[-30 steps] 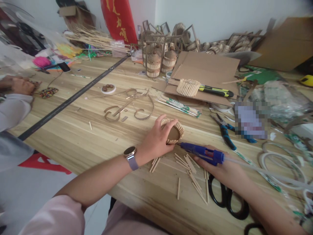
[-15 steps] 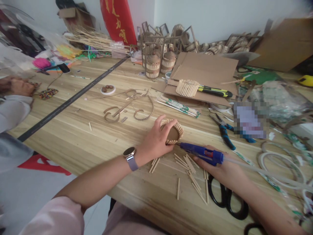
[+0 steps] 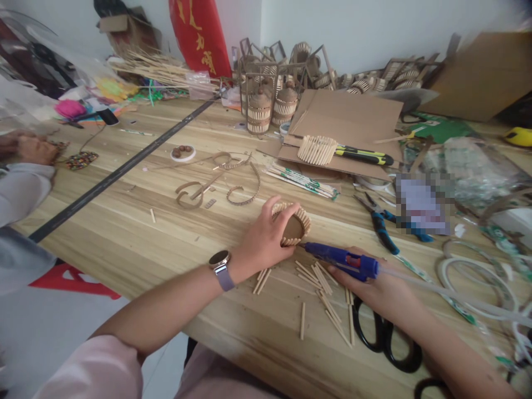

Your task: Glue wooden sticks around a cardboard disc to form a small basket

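Note:
My left hand grips a small round basket walled with short wooden sticks, thumb at the near side and fingers over the rim. In my right hand is a blue glue gun, its nozzle touching or very close to the basket's near right side. A clear glue stick trails from the gun's back end. Loose short wooden sticks lie on the table below the gun. Black-handled scissors rest under my right forearm, partly hidden.
Blue-handled pliers lie at the right, near rolls of tape. Farther back, a utility knife and a stick-walled piece rest on cardboard. Finished lantern-like baskets stand behind. Another person's hands work at the left.
My hands, the basket and the glue gun hold almost the same position. The whole view has shifted very slightly. At the left, the other person's hands have moved a little.

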### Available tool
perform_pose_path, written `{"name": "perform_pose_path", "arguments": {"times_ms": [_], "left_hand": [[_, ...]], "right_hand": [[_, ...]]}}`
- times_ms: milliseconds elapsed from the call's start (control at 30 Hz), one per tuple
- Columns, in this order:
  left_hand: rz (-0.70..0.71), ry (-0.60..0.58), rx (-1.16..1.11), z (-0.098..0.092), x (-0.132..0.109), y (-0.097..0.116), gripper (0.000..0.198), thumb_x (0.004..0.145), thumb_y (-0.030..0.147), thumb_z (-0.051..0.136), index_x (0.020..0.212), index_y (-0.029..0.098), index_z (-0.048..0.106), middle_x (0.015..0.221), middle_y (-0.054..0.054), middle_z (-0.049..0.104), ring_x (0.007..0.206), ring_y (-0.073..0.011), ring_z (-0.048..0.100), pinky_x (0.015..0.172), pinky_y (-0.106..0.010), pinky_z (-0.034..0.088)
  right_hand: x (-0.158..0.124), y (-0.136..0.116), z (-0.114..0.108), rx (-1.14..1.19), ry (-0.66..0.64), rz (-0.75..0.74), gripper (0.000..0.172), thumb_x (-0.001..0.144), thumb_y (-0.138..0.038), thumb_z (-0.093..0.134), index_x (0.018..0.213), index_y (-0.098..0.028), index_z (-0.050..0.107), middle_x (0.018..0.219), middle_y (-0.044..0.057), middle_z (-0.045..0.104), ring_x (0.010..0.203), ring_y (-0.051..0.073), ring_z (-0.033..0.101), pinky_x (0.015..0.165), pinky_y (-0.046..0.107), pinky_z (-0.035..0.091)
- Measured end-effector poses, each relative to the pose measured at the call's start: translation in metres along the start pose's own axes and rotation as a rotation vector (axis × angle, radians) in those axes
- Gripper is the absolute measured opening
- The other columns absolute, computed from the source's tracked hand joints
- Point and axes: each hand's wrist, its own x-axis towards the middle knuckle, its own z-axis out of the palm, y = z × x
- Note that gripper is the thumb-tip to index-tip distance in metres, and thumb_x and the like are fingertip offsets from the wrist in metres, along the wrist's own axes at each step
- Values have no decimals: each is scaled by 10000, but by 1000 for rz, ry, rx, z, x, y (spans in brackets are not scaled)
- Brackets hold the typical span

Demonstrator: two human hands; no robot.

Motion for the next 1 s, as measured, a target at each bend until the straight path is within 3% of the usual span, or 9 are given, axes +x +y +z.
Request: {"name": "perform_pose_path", "arguments": {"times_ms": [333,1000], "left_hand": [[13,7,0,2,0,-2,873,700,151,774,1433,243,309,1481,-174,232,1374,-364,382,1076,-513,445],[0,7,-2,2,0,-1,856,701,158,766,1427,254,322,1484,-161,237,1357,-363,406,1067,-513,454]], "right_hand": [[1,2,1,30,39,-77,185,835,-405,583,815,-240,663,708,39,712,607,213,677,607,310,559],[0,4,2,6,14,-100,168,868,-384,563,862,-244,656,779,48,711,691,214,687,644,308,554]]}}
